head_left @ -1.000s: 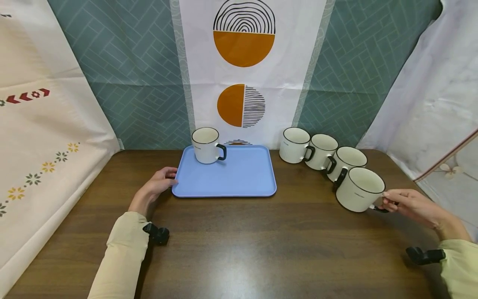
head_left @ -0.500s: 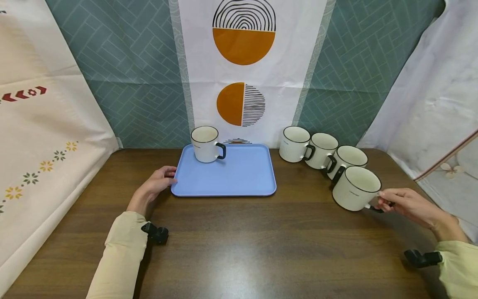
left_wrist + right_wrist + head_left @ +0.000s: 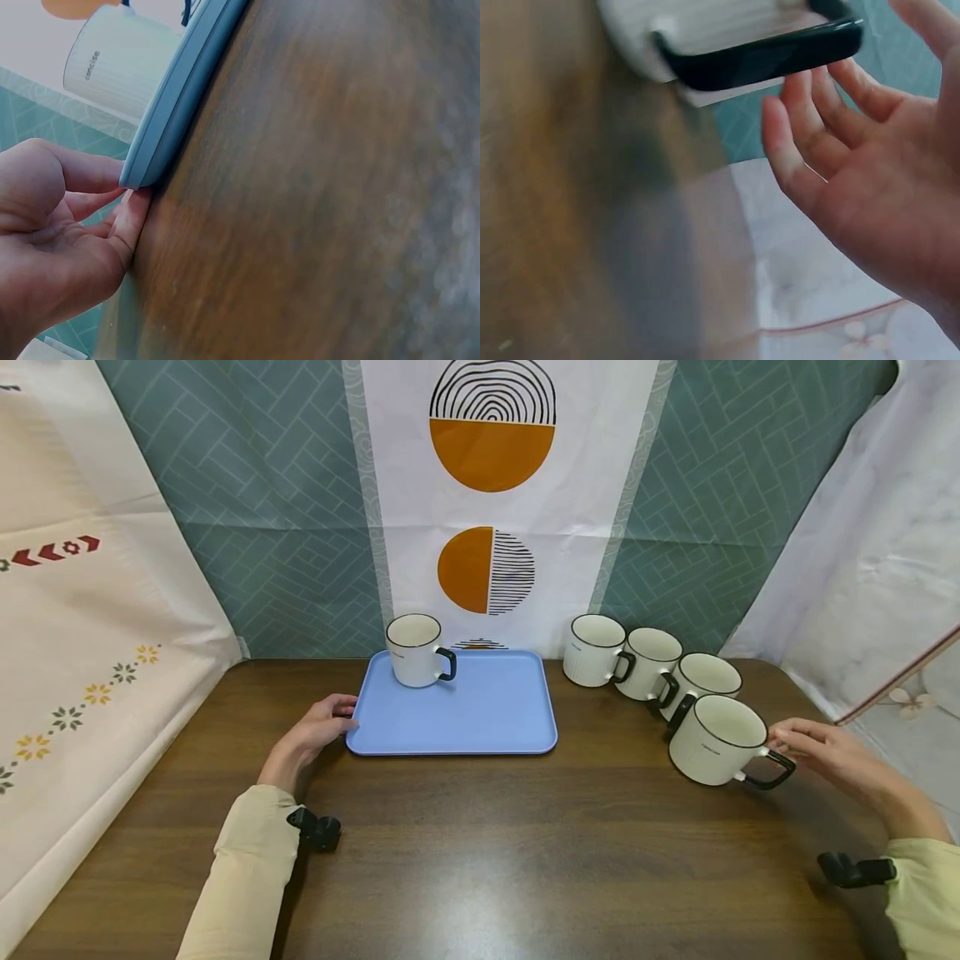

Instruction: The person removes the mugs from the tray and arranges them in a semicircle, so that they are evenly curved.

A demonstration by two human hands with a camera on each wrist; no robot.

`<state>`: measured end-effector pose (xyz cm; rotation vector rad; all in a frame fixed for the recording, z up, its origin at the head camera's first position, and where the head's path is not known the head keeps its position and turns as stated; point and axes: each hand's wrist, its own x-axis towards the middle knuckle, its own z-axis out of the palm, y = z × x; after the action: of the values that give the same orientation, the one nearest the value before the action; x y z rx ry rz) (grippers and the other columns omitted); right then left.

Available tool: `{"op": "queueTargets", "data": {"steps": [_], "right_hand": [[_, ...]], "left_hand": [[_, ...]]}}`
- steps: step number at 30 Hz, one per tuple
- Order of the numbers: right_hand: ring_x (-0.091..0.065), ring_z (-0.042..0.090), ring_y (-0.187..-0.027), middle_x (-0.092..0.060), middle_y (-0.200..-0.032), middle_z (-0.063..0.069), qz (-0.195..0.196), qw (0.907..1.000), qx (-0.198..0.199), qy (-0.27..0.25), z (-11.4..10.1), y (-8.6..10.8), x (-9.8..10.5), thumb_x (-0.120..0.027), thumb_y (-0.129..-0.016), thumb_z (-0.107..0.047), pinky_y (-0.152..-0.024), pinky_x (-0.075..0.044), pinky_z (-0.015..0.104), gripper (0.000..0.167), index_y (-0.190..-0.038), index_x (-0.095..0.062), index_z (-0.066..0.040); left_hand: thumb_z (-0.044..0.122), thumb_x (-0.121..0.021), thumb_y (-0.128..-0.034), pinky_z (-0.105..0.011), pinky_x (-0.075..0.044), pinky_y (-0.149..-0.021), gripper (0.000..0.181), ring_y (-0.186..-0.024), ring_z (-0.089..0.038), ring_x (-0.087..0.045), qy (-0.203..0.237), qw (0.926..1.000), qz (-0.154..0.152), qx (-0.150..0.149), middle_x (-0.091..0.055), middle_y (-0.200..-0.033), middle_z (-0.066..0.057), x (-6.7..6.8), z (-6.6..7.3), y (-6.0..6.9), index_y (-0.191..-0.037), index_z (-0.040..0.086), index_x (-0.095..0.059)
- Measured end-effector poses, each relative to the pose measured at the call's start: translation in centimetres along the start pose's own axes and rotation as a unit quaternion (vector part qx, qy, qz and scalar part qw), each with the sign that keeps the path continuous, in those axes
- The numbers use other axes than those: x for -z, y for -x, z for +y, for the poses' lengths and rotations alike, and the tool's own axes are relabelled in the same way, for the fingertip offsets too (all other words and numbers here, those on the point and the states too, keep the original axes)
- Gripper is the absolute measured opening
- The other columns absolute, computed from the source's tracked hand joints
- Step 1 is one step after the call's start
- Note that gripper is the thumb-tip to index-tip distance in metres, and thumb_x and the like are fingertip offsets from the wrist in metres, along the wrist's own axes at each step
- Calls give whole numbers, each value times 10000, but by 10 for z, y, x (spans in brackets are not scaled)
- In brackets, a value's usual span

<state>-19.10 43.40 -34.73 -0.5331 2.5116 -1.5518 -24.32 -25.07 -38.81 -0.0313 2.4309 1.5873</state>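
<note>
At its left edge, the blue tray (image 3: 480, 718) is pinched by my left hand (image 3: 313, 731); the left wrist view has the thumb above the tray rim (image 3: 176, 105) and fingers beneath. A cream mug (image 3: 411, 664) with black rim and handle stands upright at the tray's back left. On the right, the nearest cream mug (image 3: 708, 756) stands on the table, its black handle (image 3: 780, 768) pointing right. My right hand (image 3: 840, 760) is just behind that handle, fingers loosely extended and holding nothing. Whether a fingertip touches the mug, I cannot tell.
Three more cream mugs, including the farthest one (image 3: 592, 652), run in a diagonal row behind the nearest mug, close together. The brown wooden table (image 3: 525, 852) ends at a green and white cloth backdrop (image 3: 285, 527). Patterned cloths hang at both sides.
The right hand has let go of the nearest mug's handle and moved slightly back from it. That mug shifted a little left, then stopped. The left hand and tray have stayed put.
</note>
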Motion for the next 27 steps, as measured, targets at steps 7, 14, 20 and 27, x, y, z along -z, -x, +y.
{"op": "queueTargets", "data": {"steps": [7, 14, 20, 27], "right_hand": [[-611, 53, -839, -655, -991, -104, 912, 9939, 498, 359, -29, -13, -4, -449, -1003, -14, -731, -478, 140, 212, -1082, -620, -111], [-604, 47, -792, -646, -882, -137, 1552, 9814, -15, 1132, -73, -38, -26, -542, -994, -205, -708, -439, 125, 112, -1057, -623, -161], [-598, 52, -878, -646, -945, -147, 1829, 9808, 551, 394, -100, -72, -63, -537, -997, -184, -737, -458, 155, 171, -1069, -621, -53], [-584, 7, -934, -609, -1026, -116, 1337, 9886, 487, 490, -120, -114, -104, -508, -1012, -199, -785, -464, 168, 309, -1192, -522, 53]], "left_hand": [[-11, -480, -954, -493, -294, -1053, 554, -1223, -393, -337, 27, 10000, -15, -43, -328, -1349, -310, -1, -1, -1, -1437, -127, -235], [-10, -477, -955, -491, -299, -1049, 551, -1222, -392, -343, -9, 10000, -11, -18, -332, -1346, -311, 0, 0, -1, -1436, -128, -236], [-18, -474, -951, -485, -307, -1043, 546, -1216, -392, -349, -8, 10000, 20, -24, -335, -1340, -314, 0, -1, -1, -1431, -133, -241], [-21, -477, -951, -478, -311, -1044, 544, -1219, -387, -343, 37, 10000, 48, -20, -334, -1344, -309, 0, 0, 0, -1431, -130, -247]]}}
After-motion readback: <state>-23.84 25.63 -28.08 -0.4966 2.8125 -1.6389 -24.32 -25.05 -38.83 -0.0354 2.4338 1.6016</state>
